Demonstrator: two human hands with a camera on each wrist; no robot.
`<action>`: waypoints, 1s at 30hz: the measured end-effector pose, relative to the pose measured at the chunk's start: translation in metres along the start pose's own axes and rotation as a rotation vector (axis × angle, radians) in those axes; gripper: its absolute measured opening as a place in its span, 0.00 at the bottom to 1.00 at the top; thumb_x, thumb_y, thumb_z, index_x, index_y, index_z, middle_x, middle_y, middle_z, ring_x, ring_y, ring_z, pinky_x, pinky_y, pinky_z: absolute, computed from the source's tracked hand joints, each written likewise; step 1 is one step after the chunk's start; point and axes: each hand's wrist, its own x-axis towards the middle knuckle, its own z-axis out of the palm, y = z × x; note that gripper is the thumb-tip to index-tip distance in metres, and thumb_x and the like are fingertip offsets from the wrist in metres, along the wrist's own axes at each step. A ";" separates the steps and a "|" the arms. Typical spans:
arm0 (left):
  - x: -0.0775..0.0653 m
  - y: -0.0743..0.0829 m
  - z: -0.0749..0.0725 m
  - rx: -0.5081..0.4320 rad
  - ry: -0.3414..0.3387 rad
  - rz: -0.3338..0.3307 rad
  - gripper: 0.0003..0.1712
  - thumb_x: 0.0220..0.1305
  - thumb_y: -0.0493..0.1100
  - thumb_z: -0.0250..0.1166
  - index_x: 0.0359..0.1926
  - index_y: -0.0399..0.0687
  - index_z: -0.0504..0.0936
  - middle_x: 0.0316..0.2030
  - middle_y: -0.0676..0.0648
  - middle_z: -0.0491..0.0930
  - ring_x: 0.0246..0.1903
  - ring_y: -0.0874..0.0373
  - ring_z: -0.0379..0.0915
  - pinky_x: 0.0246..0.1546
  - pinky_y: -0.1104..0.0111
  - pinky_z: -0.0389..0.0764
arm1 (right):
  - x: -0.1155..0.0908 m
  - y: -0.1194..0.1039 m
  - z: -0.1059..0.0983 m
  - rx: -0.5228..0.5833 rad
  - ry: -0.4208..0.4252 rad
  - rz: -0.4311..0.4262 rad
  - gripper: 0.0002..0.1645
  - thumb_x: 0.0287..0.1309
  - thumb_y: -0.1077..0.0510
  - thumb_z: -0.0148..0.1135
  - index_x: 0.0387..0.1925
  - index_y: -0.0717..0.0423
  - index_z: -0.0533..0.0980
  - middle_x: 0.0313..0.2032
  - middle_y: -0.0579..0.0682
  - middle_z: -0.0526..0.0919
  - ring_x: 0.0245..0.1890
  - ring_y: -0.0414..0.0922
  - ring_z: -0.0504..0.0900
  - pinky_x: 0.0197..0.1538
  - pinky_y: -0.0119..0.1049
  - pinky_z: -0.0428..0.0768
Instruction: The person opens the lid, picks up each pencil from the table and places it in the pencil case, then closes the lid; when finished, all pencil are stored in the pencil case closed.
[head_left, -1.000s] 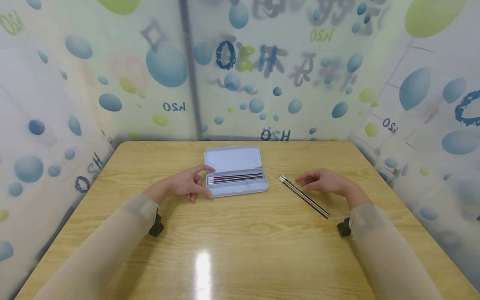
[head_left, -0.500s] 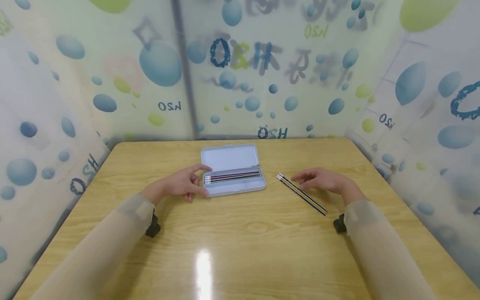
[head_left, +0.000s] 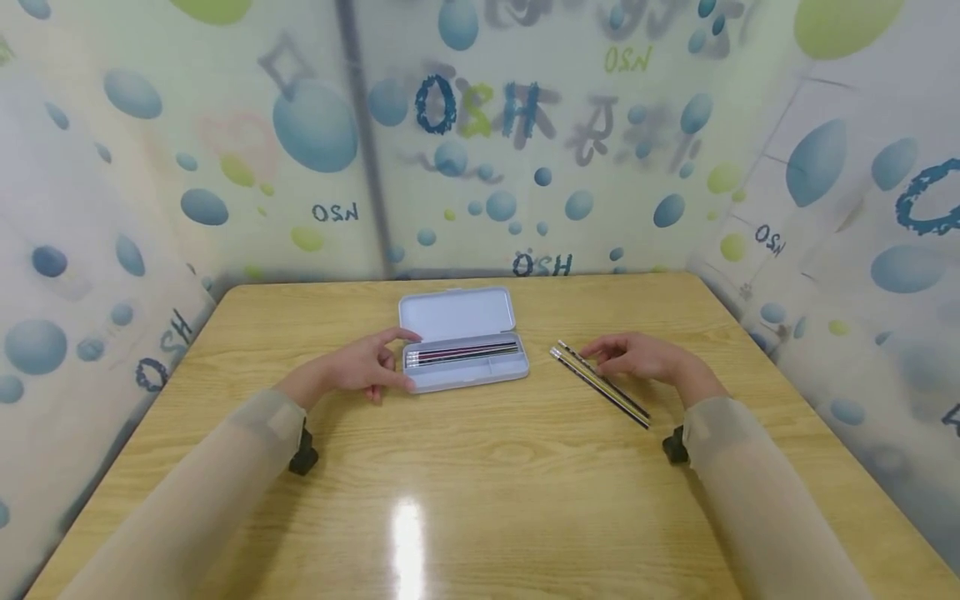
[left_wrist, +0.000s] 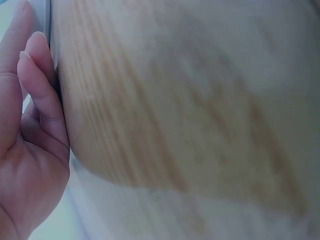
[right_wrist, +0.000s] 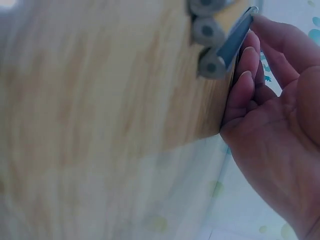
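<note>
A pale blue pencil case lies on the table with its lid swung back. Several pencils lie side by side in its long compartment, silvery ends to the left. My left hand holds the case's left end, index finger at the back edge and thumb at the front. To the right of the case, loose pencils lie slantwise on the wood. My right hand pinches one dark pencil of this group with thumb and fingers. In the right wrist view, round pencil ends show beside the curled fingers.
The wooden table carries both hands and the case. Its back edge meets a patterned wall with blue and green drops, and similar walls stand at both sides. A dark wrist camera sits under the left cuff.
The dark pencil at my right hand has come apart from the other loose pencils, leaving a narrow gap. My left hand stays on the case; the head view has shifted slightly.
</note>
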 end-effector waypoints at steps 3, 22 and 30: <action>-0.001 -0.002 0.000 0.011 0.000 -0.004 0.54 0.67 0.54 0.81 0.84 0.59 0.59 0.27 0.48 0.74 0.18 0.56 0.77 0.23 0.69 0.81 | 0.000 0.000 0.001 0.008 0.003 0.009 0.27 0.78 0.55 0.65 0.74 0.52 0.78 0.66 0.57 0.83 0.57 0.48 0.76 0.64 0.40 0.74; -0.006 -0.004 0.004 0.007 0.010 -0.006 0.54 0.66 0.53 0.81 0.84 0.59 0.59 0.27 0.48 0.75 0.17 0.56 0.77 0.22 0.69 0.81 | 0.002 0.003 0.006 -0.072 0.073 -0.002 0.28 0.74 0.54 0.70 0.72 0.52 0.79 0.51 0.53 0.85 0.48 0.46 0.77 0.54 0.39 0.76; -0.003 0.001 0.001 0.000 0.012 0.010 0.54 0.66 0.52 0.82 0.84 0.60 0.60 0.27 0.48 0.75 0.17 0.56 0.77 0.23 0.69 0.81 | 0.000 -0.003 0.003 -0.147 0.114 -0.016 0.25 0.75 0.54 0.69 0.69 0.51 0.82 0.49 0.53 0.87 0.46 0.46 0.79 0.53 0.40 0.78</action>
